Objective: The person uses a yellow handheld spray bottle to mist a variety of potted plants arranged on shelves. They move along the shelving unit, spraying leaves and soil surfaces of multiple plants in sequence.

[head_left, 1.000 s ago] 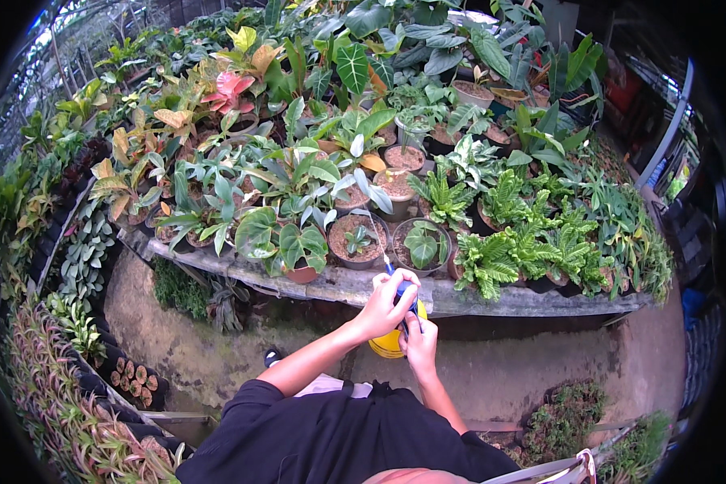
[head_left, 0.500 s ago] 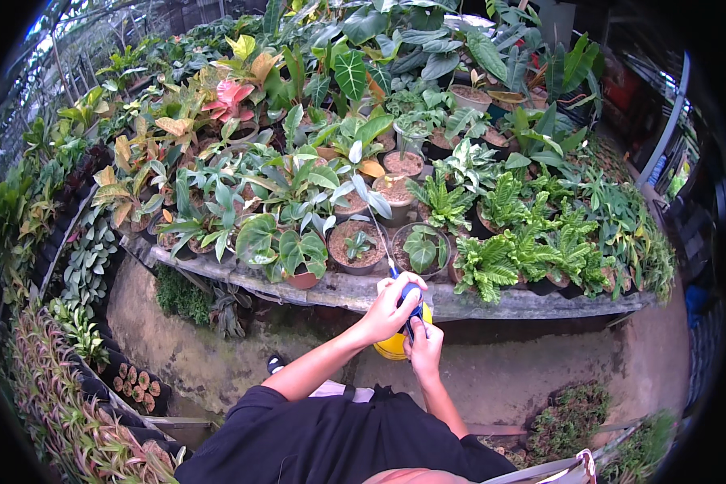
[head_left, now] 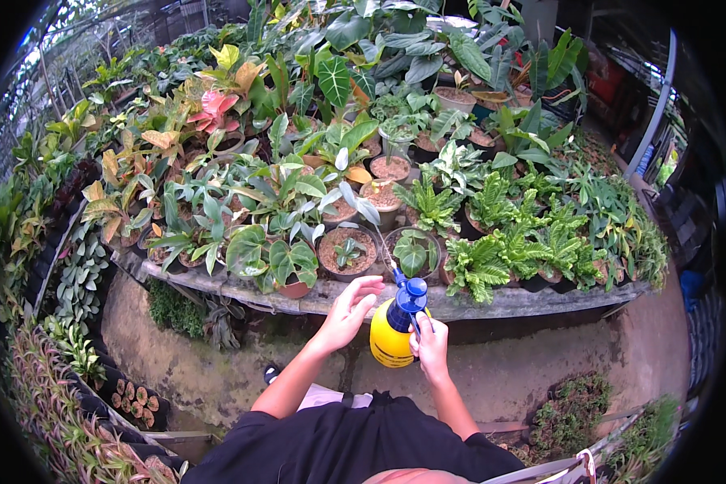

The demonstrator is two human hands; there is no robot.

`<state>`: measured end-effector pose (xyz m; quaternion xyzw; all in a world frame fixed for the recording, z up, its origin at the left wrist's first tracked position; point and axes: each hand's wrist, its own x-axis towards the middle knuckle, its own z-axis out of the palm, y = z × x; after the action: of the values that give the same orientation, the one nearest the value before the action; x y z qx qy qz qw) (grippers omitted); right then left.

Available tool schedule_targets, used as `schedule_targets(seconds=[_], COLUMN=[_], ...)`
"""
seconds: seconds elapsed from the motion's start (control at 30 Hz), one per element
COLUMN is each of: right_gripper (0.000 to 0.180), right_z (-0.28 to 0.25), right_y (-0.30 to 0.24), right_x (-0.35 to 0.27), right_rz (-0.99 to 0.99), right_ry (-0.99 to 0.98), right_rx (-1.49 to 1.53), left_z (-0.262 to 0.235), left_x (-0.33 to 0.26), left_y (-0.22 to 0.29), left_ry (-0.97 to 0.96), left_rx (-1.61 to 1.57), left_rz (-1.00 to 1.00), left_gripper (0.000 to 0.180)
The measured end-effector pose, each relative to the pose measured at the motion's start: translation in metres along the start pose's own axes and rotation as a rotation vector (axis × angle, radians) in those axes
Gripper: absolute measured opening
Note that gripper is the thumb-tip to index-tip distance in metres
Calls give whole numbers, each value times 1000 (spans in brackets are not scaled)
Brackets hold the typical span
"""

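My right hand is wrapped round the handle of a yellow pump sprayer with a blue top. The sprayer is held up in front of me, its thin nozzle wand reaching toward the pots at the bench's near edge. To the left of the sprayer, my left hand is off it, fingers stretched out and holding nothing. Just beyond the wand tip stand a pot with a broad-leaved seedling and a brown pot with a small dark-leaved plant.
A long bench crowded with potted plants curves across in front of me. Bushy bright green ferns sit at its right, a pink-leaved plant farther back on the left. More plants line the left side. Concrete floor lies below the bench.
My left hand has let go of the sprayer's top and moved left, its fingers opening. The yellow bottle now shows more fully, still in my right hand. The view has shifted slightly.
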<state>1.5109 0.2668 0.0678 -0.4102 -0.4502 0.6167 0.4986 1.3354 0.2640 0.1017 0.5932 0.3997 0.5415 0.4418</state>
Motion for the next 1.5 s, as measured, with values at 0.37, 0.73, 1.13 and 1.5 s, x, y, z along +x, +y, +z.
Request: schedule_targets(seconds=[0.37,0.73,1.13,1.5], right_gripper=[36,36,36,36], right_z=[-2,-6,25,37], right_y=[-5,-1,-24,-20], right_x=[18,28,33,38], right_rz=[-49,-45,16,19], right_ry=[11,53,-191,-191], right_rx=[-23,-24,-76,-91], left_z=[-12,-15,-26,-33], left_x=[-10,-11,-41,-50], left_y=[-15,-39,-47,-37], left_ry=[87,8,-239,-226], left_rx=[-28,-50,279,258], left_rz=[-63,-159,-337,-385], left_gripper=[29,28,89,86])
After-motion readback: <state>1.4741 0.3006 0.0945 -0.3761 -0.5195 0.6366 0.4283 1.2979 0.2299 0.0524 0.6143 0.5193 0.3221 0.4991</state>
